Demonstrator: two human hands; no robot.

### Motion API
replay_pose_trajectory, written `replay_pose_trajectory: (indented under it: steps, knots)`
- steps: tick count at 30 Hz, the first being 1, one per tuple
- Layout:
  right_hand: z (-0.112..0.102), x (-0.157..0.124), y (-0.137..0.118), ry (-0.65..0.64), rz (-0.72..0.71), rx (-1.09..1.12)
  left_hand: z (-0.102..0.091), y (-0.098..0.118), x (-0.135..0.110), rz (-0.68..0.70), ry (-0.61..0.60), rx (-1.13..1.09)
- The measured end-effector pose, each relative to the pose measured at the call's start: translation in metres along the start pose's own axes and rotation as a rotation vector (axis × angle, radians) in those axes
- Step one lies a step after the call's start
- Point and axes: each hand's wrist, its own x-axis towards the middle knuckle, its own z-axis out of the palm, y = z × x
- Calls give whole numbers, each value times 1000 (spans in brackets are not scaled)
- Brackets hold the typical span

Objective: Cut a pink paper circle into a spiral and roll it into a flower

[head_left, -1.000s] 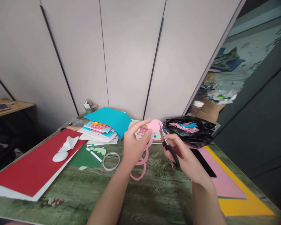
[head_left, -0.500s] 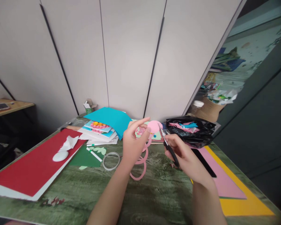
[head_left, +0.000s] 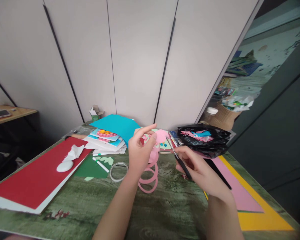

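My left hand (head_left: 139,150) pinches a pink paper disc (head_left: 161,136) above the green table (head_left: 95,203). A cut pink spiral strip (head_left: 148,176) hangs from the disc down to the tabletop. My right hand (head_left: 198,168) is closed round the black handles of a pair of scissors (head_left: 178,157). The blades point up and left toward the disc's right edge, a little apart from it.
A red sheet (head_left: 37,176) with a white lump (head_left: 64,165) lies at the left. Behind it are a blue sheet (head_left: 118,128) on stacked cards, a marker (head_left: 100,165) and a clear tape ring (head_left: 118,171). A black bag of scraps (head_left: 202,138) and pink and yellow sheets (head_left: 250,210) lie right.
The left hand turned the pink disc, and more of the spiral strip now hangs loose. The scissors dropped slightly and drew back from the disc's edge.
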Motion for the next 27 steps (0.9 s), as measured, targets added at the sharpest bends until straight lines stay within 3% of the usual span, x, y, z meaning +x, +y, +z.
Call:
replay_pose_trajectory:
  steps: [19, 27]
  knots:
    - [3, 3, -4, 40, -38, 91, 6, 1, -3, 15, -127, 41]
    - [3, 2, -1, 46, -19, 84, 6, 1, -3, 41, -105, 28]
